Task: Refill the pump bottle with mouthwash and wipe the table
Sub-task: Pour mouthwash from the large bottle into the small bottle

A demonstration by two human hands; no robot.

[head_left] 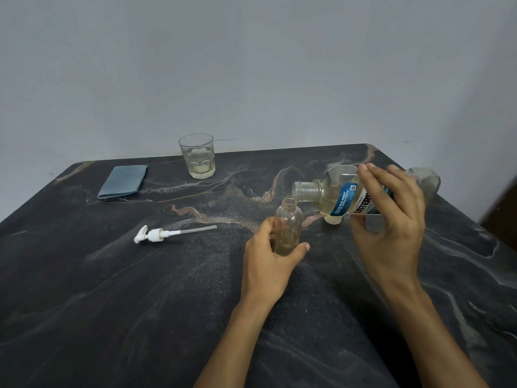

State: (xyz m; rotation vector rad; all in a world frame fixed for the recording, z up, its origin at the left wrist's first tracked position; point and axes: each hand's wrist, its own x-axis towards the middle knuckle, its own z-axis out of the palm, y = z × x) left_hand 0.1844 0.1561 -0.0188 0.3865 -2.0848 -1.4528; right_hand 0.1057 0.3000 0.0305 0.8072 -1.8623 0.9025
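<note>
A small clear pump bottle (289,222) stands upright on the dark marble table (140,289), its neck open and a little pale liquid at its bottom. My left hand (268,261) grips its lower part. My right hand (391,217) holds the large mouthwash bottle (338,198) tipped on its side, its open mouth just above the small bottle's neck. Pale yellow liquid lies in the tipped bottle. The white pump head (156,234) with its tube lies on the table to the left.
A glass tumbler (197,156) with a little pale liquid stands near the table's far edge. A folded blue-grey cloth (123,181) lies at the far left. A grey wall runs behind the table. Something dark brown (503,217) shows at the right edge.
</note>
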